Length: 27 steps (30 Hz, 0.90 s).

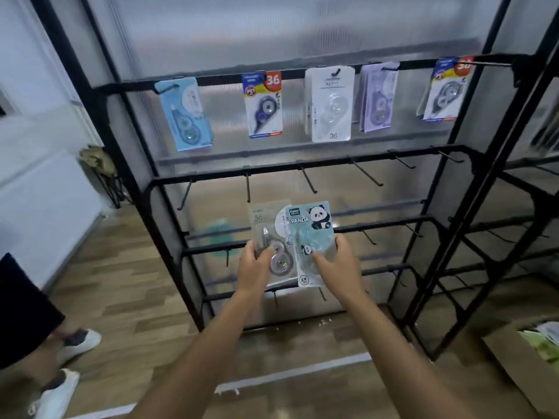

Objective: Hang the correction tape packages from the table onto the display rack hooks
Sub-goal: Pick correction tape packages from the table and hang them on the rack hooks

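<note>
Display rack (169, 179): black frame, top rail loaded with five hanging packages, second rail bare.

Empty hooks (308, 179) on the second rail: at 12 o'clock from both hands, just above the packages' top edges, prongs pointing out toward the viewer.

Grey package (269, 228) and panda package (311, 237): held upright side by side, long axes vertical, panda card overlapping the grey one, hang-holes at the top.

Left hand (254, 267): fingers curled round the grey package's lower left edge.

Right hand (338, 264): gripping the panda package's lower right edge, about level with the left; neither clearly nearer the hooks.

Likely next: raise, then thread the top hole onto a prong.
</note>
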Tool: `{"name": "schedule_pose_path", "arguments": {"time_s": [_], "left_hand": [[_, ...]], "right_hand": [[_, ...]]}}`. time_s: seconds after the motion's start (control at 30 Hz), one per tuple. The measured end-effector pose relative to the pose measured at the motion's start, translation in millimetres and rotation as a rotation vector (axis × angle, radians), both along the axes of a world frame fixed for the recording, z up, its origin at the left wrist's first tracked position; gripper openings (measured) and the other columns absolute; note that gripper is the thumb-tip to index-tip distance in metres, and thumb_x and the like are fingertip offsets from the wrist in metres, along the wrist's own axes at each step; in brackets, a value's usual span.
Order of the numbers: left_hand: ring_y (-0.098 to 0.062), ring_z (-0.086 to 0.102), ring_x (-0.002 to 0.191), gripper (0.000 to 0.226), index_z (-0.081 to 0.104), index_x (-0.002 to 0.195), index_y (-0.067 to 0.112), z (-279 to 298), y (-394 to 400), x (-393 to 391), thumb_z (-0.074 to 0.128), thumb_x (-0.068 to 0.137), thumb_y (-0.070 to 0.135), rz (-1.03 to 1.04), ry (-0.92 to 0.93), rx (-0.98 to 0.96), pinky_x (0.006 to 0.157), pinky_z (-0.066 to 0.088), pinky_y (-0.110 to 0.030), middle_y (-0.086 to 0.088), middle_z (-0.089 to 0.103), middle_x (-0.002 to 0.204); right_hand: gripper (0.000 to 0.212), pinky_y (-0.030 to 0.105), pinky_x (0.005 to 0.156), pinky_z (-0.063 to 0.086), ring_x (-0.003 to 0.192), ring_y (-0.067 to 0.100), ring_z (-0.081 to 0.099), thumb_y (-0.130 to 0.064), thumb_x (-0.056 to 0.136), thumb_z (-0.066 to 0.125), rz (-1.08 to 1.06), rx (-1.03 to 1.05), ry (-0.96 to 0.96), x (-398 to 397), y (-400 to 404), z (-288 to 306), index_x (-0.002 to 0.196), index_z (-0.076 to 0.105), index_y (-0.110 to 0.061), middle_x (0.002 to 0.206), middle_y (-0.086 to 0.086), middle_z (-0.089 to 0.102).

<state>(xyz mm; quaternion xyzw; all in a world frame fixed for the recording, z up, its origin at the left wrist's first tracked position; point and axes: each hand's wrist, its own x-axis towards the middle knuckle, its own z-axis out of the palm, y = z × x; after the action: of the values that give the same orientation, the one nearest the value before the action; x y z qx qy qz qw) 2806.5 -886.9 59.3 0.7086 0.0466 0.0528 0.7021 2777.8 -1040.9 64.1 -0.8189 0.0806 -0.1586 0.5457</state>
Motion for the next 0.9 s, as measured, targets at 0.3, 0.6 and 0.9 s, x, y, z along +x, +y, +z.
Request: {"name": "schedule_pose_path", "arguments": {"time_s": [0.3,0.6,0.9], "left_hand": [[-0.022,0.067,0.085,0.010,0.061,0.092,0.024,-12,125,64,0.061,0.091,0.034,0.239,-0.069,0.116,0.076,0.053,-0.036,-0.004,0.070,0.090],[-0.015,0.066,0.074,0.019,0.058,0.085,0.026,-44,185,90,0.062,0.088,0.044,0.371,-0.004,0.174,0.065,0.054,-0.033,0.000,0.069,0.084],[-0.009,0.065,0.065,0.019,0.056,0.081,0.025,-56,189,109,0.060,0.090,0.041,0.352,-0.026,0.250,0.055,0.051,-0.019,0.007,0.066,0.072]], "right_hand": [[0.022,0.005,0.059,0.045,0.080,-0.014,0.059,-0.021,0.084,0.068,0.150,0.163,0.031,79,126,-10,0.096,0.054,-0.033,0.090,-0.021,0.061],[0.021,0.042,0.084,0.056,0.093,0.011,0.065,-0.022,0.085,0.067,0.179,0.264,0.067,113,175,-27,0.093,0.054,-0.036,0.097,-0.010,0.066],[0.024,0.023,0.070,0.055,0.084,0.001,0.067,-0.015,0.086,0.067,0.238,0.346,0.051,130,174,-28,0.093,0.056,-0.035,0.096,-0.010,0.067]]}}
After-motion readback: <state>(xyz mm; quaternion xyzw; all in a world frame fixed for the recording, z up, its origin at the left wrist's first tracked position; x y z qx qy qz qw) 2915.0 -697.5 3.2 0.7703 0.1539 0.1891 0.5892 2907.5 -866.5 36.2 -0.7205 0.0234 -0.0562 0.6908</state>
